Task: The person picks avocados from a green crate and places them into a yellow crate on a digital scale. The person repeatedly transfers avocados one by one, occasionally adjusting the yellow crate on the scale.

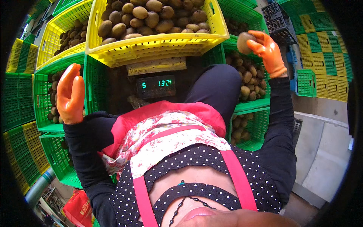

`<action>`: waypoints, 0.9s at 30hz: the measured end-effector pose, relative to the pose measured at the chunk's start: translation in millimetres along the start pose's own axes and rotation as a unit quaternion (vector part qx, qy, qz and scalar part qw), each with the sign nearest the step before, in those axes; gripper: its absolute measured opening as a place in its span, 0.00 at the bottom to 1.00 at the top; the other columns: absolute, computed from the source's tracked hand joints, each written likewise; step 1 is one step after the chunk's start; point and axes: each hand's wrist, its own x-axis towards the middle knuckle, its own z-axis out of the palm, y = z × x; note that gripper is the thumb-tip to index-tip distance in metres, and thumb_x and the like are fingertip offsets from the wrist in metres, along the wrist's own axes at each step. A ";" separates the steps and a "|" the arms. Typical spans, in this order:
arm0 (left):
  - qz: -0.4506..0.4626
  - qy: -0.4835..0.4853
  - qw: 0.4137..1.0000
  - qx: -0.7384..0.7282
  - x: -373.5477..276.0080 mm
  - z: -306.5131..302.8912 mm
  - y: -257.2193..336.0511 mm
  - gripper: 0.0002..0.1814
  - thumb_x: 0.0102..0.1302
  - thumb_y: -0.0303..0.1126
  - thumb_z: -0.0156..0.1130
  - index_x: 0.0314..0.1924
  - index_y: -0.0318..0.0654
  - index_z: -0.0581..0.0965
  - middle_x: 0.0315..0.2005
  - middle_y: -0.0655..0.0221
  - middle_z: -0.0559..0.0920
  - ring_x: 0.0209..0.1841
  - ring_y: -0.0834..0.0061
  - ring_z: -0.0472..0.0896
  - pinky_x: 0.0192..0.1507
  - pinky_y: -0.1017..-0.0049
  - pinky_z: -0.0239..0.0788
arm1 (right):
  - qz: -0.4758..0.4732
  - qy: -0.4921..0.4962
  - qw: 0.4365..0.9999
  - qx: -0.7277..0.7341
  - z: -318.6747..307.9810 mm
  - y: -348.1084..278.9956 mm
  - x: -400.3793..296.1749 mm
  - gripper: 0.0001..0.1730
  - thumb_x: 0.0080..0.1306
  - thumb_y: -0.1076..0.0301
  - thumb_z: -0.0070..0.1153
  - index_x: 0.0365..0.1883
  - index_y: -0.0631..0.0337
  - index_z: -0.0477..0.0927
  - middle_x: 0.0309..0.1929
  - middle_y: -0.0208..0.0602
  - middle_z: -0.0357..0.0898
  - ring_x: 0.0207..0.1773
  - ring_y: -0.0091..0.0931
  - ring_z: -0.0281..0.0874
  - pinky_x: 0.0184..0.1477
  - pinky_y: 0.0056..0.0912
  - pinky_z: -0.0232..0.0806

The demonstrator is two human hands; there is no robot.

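In my right hand [265, 49], gloved in orange rubber, is a brown kiwifruit [245, 43]. The hand is raised over a green plastic crate [252, 106] that holds kiwifruit [247, 77]. My left hand [70, 95] wears the same kind of glove. It is held above another green crate [61, 69] of kiwifruit, thumb apart from the fingers, with no fruit seen in it. Straight before me a yellow crate [158, 46] heaped with kiwifruit [152, 19] rests above a digital scale display [156, 86] with lit green digits.
A second yellow crate [48, 45] with kiwifruit stands at the left. More green crates [59, 153] flank my legs on both sides. Stacked green and yellow crates [323, 54] rise at the right, near a black crate [278, 22]. A red bag [79, 208] lies at the lower left.
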 end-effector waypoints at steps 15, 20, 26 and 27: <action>-0.018 -0.011 1.000 -0.017 -3.0 -0.3 9.2 0.21 0.74 0.23 0.61 0.66 0.29 0.76 0.62 0.60 0.81 0.64 0.71 0.78 0.71 0.71 0.63 | 0.197 0.048 0.963 -0.176 -41.4 142.5 -26.8 0.30 0.67 0.60 0.67 0.64 0.66 0.77 0.48 0.37 0.86 0.40 0.21 0.80 0.40 0.24 0.70; -0.011 -0.024 1.000 -0.003 -4.6 4.5 10.8 0.22 0.74 0.22 0.60 0.66 0.29 0.76 0.63 0.59 0.81 0.66 0.69 0.77 0.72 0.69 0.62 | -0.009 0.125 0.968 -0.218 -11.7 93.2 37.8 0.27 0.68 0.58 0.67 0.59 0.67 0.80 0.51 0.43 0.87 0.53 0.29 0.86 0.56 0.32 0.75; -0.011 -0.028 0.999 0.019 -1.7 13.3 20.2 0.22 0.76 0.25 0.58 0.67 0.28 0.75 0.64 0.57 0.80 0.66 0.67 0.77 0.73 0.67 0.61 | -0.207 0.008 0.967 -0.150 101.7 -20.8 137.7 0.25 0.71 0.57 0.65 0.61 0.65 0.80 0.50 0.39 0.87 0.51 0.24 0.85 0.55 0.29 0.76; -0.015 -0.027 0.999 0.025 -2.6 12.4 21.8 0.22 0.76 0.25 0.58 0.67 0.28 0.75 0.64 0.57 0.80 0.67 0.67 0.76 0.73 0.67 0.61 | -0.206 -0.008 0.955 -0.213 125.2 -41.1 149.1 0.28 0.71 0.55 0.66 0.61 0.64 0.80 0.52 0.42 0.87 0.52 0.27 0.86 0.56 0.30 0.76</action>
